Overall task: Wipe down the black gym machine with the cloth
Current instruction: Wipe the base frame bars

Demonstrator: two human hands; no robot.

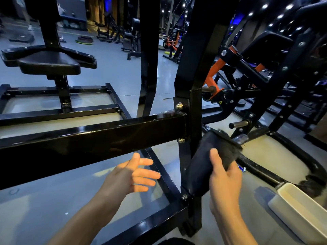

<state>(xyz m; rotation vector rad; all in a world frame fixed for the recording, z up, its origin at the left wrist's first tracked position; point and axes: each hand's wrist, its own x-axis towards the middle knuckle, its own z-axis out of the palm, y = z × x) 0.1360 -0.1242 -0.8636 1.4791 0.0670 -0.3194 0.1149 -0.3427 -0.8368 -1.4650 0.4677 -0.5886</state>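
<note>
Machine: the black gym machine [92, 137] fills the frame, its glossy crossbar [106, 133] running level from the left edge to a bolted joint on the upright post [190, 121], which stands nearly vertical at centre.

Post: its long axis runs floor to ceiling, so a wipe along it would, by the look of it, travel up or down rather than sideways.

Cloth: the dark cloth [208, 161] is pressed flat against the lower right face of the post, just below the crossbar joint and above the base rail [155, 225].

Right hand: the right hand [224, 175] has the cloth in its grip, thumb laid over the front of the fabric and fingers tucked behind it; this is the hand on the job, touching the post through the cloth.

Left hand: the left hand [136, 172] hovers apart from the metal, its grip empty and fingers spread straight, pointing toward the post from the left; it lies under the crossbar and near it, well placed to steady on it if needed.

Key relation: the unwiped length of post rises directly above the cloth, the crossbar branches off to its left; the right hand is the nearer to both.

Bolts: the upper bolt [179, 105] and lower bolt [180, 140] stud the joint, likely snags for the fabric.
</note>
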